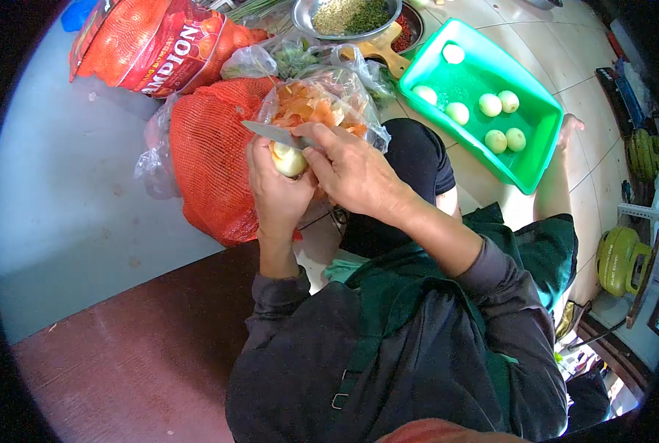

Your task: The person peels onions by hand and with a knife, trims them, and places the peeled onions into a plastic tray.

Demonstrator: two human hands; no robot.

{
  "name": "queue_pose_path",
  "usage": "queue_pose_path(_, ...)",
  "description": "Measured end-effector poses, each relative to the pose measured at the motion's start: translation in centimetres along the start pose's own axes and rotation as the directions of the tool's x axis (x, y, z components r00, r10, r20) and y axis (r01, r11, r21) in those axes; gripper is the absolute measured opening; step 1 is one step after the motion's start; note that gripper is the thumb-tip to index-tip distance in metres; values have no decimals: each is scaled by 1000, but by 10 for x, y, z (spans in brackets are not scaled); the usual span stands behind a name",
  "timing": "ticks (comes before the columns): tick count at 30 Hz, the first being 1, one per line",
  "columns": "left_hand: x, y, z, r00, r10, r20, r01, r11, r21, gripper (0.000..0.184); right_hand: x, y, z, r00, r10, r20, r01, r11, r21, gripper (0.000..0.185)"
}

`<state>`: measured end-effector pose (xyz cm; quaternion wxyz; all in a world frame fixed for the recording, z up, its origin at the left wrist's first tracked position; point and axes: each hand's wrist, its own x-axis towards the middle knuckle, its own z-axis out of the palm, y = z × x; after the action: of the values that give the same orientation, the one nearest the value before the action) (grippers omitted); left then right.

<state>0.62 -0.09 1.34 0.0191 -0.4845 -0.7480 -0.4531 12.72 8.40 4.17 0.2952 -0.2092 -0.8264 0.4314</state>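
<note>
My left hand (279, 193) is wrapped round an onion (289, 159), whose pale flesh shows with some brown skin on its upper side. In my right hand (352, 168) is a knife (272, 134), its blade pointing left just above the onion. My right thumb lies close against the onion. Beyond my hands, a clear plastic bag (376, 131) holds orange-brown onion skins (307, 105). An orange mesh sack (213, 159) stands to the left of my left hand. The knife's handle is mostly hidden in my fingers.
Several peeled onions (490, 105) lie in a green plastic basin (447, 133) on the tiled floor. Farther back are a metal bowl (298, 16) of chopped greens, a yellow cutting board (377, 49) and a full red-labelled onion sack (160, 48). A green gas cylinder (616, 260) stands right.
</note>
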Motion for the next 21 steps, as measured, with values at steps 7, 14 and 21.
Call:
queue_pose_path(7,1,-6,-6,999,-7,54,4,999,52,66,3,3,6,992,116,52,-120,990,73,28)
queue_pose_path(14,1,11,-20,976,-146,165,204,882,-425,63,8,34,6,998,50,-43,-46,994,98,32)
queue_pose_path(21,6,-6,-21,964,-196,179,247,410,-878,68,9,34,-2,991,137,-8,-131,964,233,34)
